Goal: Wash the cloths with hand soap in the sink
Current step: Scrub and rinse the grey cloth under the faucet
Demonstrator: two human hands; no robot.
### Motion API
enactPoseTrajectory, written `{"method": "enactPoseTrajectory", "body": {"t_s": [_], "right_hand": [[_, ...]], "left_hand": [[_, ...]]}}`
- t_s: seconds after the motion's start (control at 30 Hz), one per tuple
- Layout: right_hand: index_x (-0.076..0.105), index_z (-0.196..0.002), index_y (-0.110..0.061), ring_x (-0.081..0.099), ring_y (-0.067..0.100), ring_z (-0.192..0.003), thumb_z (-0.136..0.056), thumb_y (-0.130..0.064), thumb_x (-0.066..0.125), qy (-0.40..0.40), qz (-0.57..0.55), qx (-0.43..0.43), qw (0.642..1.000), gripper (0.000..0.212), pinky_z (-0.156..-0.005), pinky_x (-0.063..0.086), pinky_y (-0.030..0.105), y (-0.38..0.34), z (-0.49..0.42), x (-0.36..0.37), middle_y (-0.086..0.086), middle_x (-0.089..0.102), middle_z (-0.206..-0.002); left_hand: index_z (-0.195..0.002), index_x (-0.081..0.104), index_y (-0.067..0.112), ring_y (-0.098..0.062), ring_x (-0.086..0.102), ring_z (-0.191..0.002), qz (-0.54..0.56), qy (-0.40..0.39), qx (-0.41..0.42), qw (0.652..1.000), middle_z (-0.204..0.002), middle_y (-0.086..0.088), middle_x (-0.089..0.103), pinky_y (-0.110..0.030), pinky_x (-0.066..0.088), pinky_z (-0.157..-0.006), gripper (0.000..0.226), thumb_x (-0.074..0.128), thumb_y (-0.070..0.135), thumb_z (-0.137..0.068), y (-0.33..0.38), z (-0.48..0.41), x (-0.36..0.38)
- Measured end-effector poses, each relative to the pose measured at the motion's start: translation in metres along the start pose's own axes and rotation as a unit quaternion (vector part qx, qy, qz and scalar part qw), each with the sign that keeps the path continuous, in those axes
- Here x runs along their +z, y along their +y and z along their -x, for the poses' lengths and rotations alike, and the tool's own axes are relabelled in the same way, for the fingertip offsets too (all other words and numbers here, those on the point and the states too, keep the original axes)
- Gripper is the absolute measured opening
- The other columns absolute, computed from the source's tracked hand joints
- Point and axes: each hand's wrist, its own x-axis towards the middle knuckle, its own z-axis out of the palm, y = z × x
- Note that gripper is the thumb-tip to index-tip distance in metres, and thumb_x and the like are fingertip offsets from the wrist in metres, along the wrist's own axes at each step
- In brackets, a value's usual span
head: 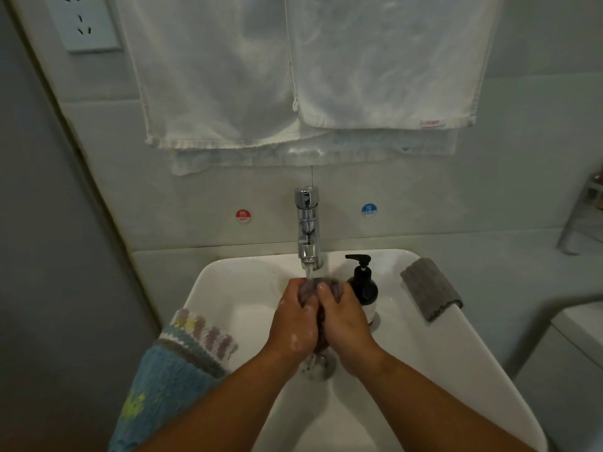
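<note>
My left hand (pixel 295 321) and my right hand (pixel 344 318) press together over the white sink (pixel 235 288), both closed on a small dark wet cloth (pixel 310 290) bunched between them. Water runs from the chrome faucet (pixel 307 223) onto the cloth. Soap foam spots my left hand. The cloth's lower end (pixel 318 363) hangs below my hands near the drain. A black hand soap pump bottle (pixel 363 285) stands on the sink's rim just right of my right hand. A grey cloth (pixel 430 288) lies folded over the right rim. A blue patterned cloth (pixel 173 370) drapes over the left rim.
White towels (pixel 293 76) hang on the wall above the faucet. Red hot (pixel 243 216) and blue cold (pixel 369 210) stickers flank the faucet. A power socket (pixel 83 22) sits at the top left. A metal stand leg (pixel 574 223) is at the far right.
</note>
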Motion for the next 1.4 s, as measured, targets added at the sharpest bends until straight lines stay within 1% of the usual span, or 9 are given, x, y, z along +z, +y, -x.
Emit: {"method": "enactPoseTrajectory", "body": {"t_s": [0.17, 0.3, 0.5, 0.7, 0.87, 0.93, 1.07, 1.23, 1.4], "right_hand": [[0.058, -0.106, -0.027, 0.062, -0.001, -0.086, -0.103, -0.03, 0.054, 0.047, 0.085, -0.072, 0.993, 0.006, -0.066, 0.045, 0.004, 0.0, -0.002, -0.007, -0.011, 0.065, -0.093], [0.06, -0.105, -0.031, 0.064, 0.0, -0.084, -0.102, -0.037, 0.054, 0.053, 0.09, -0.09, 0.99, 0.009, -0.073, 0.053, 0.015, -0.002, -0.002, -0.008, -0.013, 0.066, -0.092], [0.057, -0.09, -0.037, 0.063, 0.0, -0.078, -0.102, -0.044, 0.048, 0.076, 0.097, -0.088, 0.988, 0.017, -0.073, 0.056, 0.025, -0.007, 0.002, -0.008, -0.014, 0.065, -0.084], [0.055, -0.095, -0.03, 0.063, 0.003, -0.079, -0.104, -0.039, 0.047, 0.05, 0.109, -0.095, 0.988, 0.015, -0.064, 0.046, 0.008, -0.004, -0.002, -0.009, -0.015, 0.062, -0.085], [0.058, -0.098, -0.031, 0.065, 0.005, -0.085, -0.103, -0.038, 0.05, 0.038, 0.094, -0.09, 0.991, 0.012, -0.071, 0.058, 0.022, -0.003, -0.006, -0.008, -0.012, 0.064, -0.09], [0.062, -0.098, -0.027, 0.064, 0.003, -0.081, -0.104, -0.041, 0.047, 0.057, 0.122, -0.09, 0.987, 0.02, -0.065, 0.051, 0.013, -0.006, -0.007, -0.012, -0.011, 0.065, -0.087], [0.06, -0.093, -0.027, 0.066, 0.011, -0.08, -0.104, -0.045, 0.045, 0.062, 0.137, -0.077, 0.986, 0.026, -0.07, 0.056, 0.027, -0.005, -0.009, -0.008, -0.007, 0.065, -0.084], [0.053, -0.113, -0.029, 0.066, 0.017, -0.103, -0.104, -0.037, 0.048, -0.049, 0.051, -0.048, 0.996, 0.013, -0.089, 0.06, 0.043, -0.003, -0.005, 0.001, -0.003, 0.064, -0.108], [0.056, -0.126, -0.035, 0.066, 0.008, -0.107, -0.104, -0.023, 0.052, -0.08, 0.066, -0.091, 0.99, 0.025, -0.098, 0.056, 0.036, 0.005, -0.001, 0.008, -0.009, 0.067, -0.114]], "left_hand": [[-0.119, 0.058, 0.032, -0.017, 0.069, -0.103, 0.027, -0.001, 0.003, 1.0, -0.113, 0.0, 0.069, -0.039, 0.062, -0.088, 0.028, 0.055, 0.009, -0.102, -0.017, -0.003, -0.004], [-0.122, 0.057, 0.029, -0.018, 0.068, -0.102, 0.035, -0.005, -0.017, 0.999, -0.113, -0.001, 0.067, -0.041, 0.062, -0.088, 0.021, 0.043, 0.035, -0.107, -0.015, 0.001, 0.001], [-0.111, 0.056, 0.024, -0.019, 0.067, -0.094, -0.063, 0.006, 0.05, 0.997, -0.101, 0.0, 0.066, -0.04, 0.063, -0.078, 0.021, 0.042, 0.039, -0.107, -0.006, -0.013, 0.009], [-0.105, 0.065, 0.011, -0.023, 0.066, -0.091, -0.229, 0.067, 0.097, 0.966, -0.095, -0.004, 0.068, -0.03, 0.052, -0.079, 0.037, 0.041, 0.039, -0.107, -0.003, -0.016, 0.009], [-0.098, 0.06, 0.016, -0.012, 0.063, -0.076, -0.147, 0.042, 0.051, 0.987, -0.085, 0.003, 0.064, -0.009, 0.045, -0.054, 0.03, 0.046, 0.041, -0.105, 0.001, -0.016, -0.006], [-0.104, 0.057, 0.019, -0.014, 0.067, -0.081, -0.117, -0.037, 0.053, 0.991, -0.094, -0.002, 0.067, -0.018, 0.055, -0.058, 0.021, 0.05, 0.039, -0.105, -0.004, -0.015, -0.015], [-0.117, 0.056, 0.023, -0.024, 0.069, -0.094, -0.077, -0.114, 0.027, 0.99, -0.108, -0.007, 0.068, -0.027, 0.059, -0.066, 0.015, 0.058, 0.025, -0.102, -0.011, -0.012, -0.033], [-0.114, 0.062, 0.022, -0.017, 0.069, -0.095, -0.024, 0.01, 0.03, 0.999, -0.104, -0.001, 0.07, -0.027, 0.06, -0.077, 0.02, 0.065, 0.012, -0.097, -0.01, -0.006, -0.036], [-0.112, 0.059, 0.03, -0.014, 0.067, -0.096, -0.028, 0.057, 0.019, 0.998, -0.106, 0.001, 0.07, -0.038, 0.059, -0.089, 0.012, 0.05, 0.03, -0.106, -0.015, 0.0, -0.026]]}}
